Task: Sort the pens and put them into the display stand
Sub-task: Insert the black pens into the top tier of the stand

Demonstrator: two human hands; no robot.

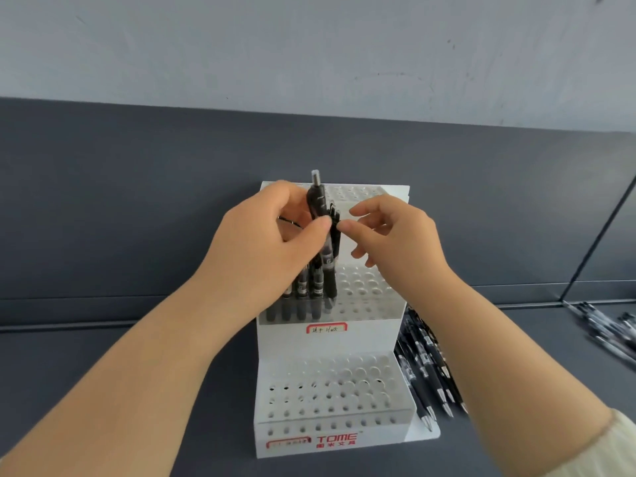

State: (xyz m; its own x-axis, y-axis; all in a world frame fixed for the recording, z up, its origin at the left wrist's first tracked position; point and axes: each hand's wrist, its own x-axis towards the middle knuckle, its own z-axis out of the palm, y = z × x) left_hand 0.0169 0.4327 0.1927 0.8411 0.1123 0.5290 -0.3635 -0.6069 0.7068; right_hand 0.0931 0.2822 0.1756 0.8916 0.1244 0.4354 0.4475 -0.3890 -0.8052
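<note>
Dark grey desk (103, 373); matching partition (137, 201) behind; pale wall (309, 46) above.

Cream ribbed sleeve (619, 445), R arm (516, 339).
</note>
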